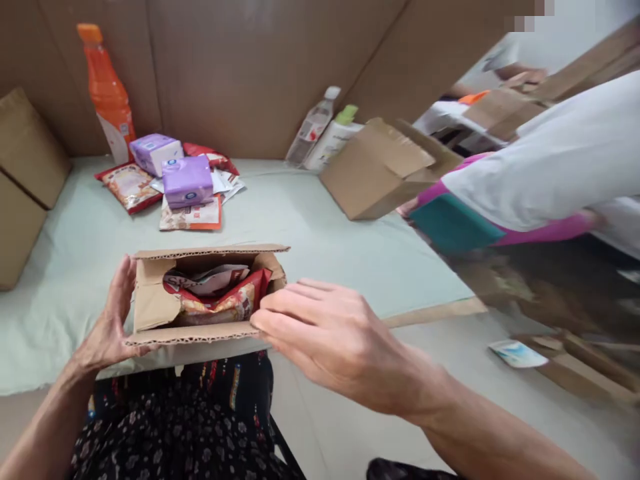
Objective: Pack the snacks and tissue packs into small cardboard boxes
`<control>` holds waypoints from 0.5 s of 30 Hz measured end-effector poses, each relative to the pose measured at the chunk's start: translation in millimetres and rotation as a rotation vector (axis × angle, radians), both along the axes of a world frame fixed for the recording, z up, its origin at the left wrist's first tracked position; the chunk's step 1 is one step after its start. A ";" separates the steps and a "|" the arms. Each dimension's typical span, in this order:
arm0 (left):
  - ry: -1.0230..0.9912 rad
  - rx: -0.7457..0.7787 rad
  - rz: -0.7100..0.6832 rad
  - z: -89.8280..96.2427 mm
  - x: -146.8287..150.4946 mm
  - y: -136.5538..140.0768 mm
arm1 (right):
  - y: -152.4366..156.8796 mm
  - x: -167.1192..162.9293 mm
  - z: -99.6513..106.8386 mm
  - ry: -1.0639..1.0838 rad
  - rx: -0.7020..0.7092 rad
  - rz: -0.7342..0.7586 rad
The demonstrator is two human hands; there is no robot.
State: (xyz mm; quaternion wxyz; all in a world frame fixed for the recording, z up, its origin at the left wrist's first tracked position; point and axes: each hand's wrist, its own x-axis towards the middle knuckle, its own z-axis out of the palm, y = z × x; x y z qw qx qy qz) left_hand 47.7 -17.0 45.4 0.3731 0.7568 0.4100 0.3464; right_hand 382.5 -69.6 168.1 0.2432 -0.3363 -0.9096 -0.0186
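Note:
An open cardboard box [156,293] sits in front of me near the table's front edge, its long flaps raised. Inside lie a red snack packet [243,299] and a white and dark red packet [215,280] behind it. My left hand [111,327] grips the box's left end, thumb up along the side and fingers under the front edge. At the front right corner, my right hand [333,340] has its fingers closed on the cardboard edge; its fingertips are partly hidden.
Beyond the box lie purple tissue packs [187,181] and several snack packets [131,187] beside an orange drink bottle [107,93]. Back right stand a clear bottle [314,127], a green-capped pump bottle [333,143] and another cardboard box [373,167]. A person's white sleeve [555,153] reaches in from the right.

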 end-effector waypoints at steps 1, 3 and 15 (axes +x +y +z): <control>-0.002 -0.052 -0.023 3.8 -4.5 -1.0 | -0.1 -4.2 2.7 0.010 -0.051 0.042; -0.002 -0.113 -0.056 7.9 -9.6 -2.2 | 3.6 -6.0 8.0 0.038 -0.224 0.132; -0.122 -0.229 -0.070 -13.6 0.2 5.0 | 55.3 -10.2 -1.5 -0.247 -0.426 -0.014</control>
